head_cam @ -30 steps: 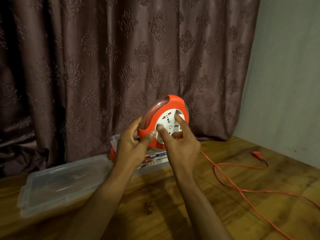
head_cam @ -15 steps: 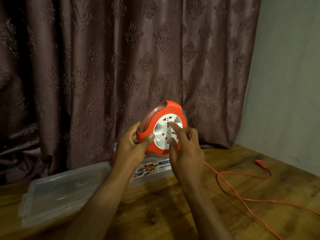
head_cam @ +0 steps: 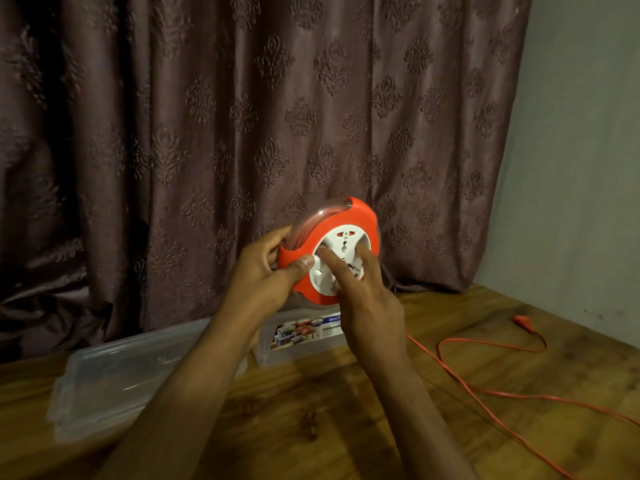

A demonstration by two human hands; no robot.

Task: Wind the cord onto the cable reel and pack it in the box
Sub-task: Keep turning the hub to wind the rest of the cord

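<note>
Both of your hands are on the cable reel [head_cam: 341,233], which you hold upright in the air above the wooden table [head_cam: 346,410], in front of the brown patterned curtain [head_cam: 242,116]. Your left hand [head_cam: 263,278] clamps the reel's left edge: thumb pressed on the orange front rim, the other fingers curled behind the clear housing. Your right hand [head_cam: 367,303] rests on the white socket face, two fingers [head_cam: 332,261] stretched out and pressing against it, the rest loosely bent; it grips nothing. Some turns of orange cord show through the clear rim at the reel's upper left. Much cord [head_cam: 485,391] lies loose on the table to the right, running from behind your right hand toward the near right edge, with one loop curving back to the far right, where the plug [head_cam: 518,319] lies near the grey wall [head_cam: 571,168]. Directly below the reel, on the table, stands the clear plastic box [head_cam: 298,344], a printed label on its near side; your hands partly hide it. Its clear lid [head_cam: 114,379] lies flat to the left, just beside the box, with your left forearm crossing over its right end.
</note>
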